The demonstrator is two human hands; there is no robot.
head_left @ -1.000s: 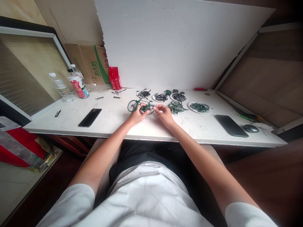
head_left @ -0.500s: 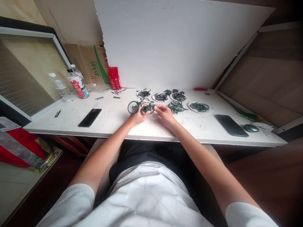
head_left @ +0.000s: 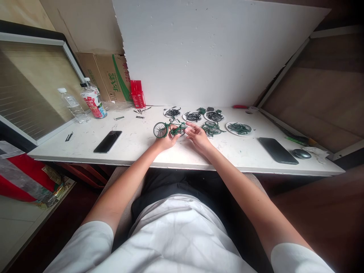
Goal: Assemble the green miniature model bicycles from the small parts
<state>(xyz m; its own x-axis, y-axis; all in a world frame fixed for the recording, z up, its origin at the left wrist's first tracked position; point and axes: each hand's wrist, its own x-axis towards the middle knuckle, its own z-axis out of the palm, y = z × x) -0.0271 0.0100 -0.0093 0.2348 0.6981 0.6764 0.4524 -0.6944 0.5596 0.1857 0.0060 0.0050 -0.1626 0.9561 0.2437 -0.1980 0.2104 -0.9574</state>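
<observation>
A small green model bicycle [head_left: 178, 131] is held upright just above the front half of the white desk [head_left: 136, 146]. Its spoked front wheel [head_left: 160, 130] points left. My left hand [head_left: 166, 141] is closed around the middle of the frame, thumb in front and fingers behind. At the rear wheel, my right hand [head_left: 199, 137] grips the bicycle with thumb and curled fingers, its index finger raised a little apart. Those fingers partly hide the back end. Close behind the right hand lie another green model bicycle and loose green parts [head_left: 213, 129].
Plates of black parts [head_left: 193, 116] and a plate of green parts [head_left: 239, 129] stand behind. Phones [head_left: 108, 141] [head_left: 277, 150] lie left and right, with a mouse [head_left: 302, 153] at far right. Bottles [head_left: 93, 101] and a red box [head_left: 138, 94] are at back left.
My right index finger has lifted and spread from the thumb at the bicycle's rear. The left hand and the bicycle have hardly moved.
</observation>
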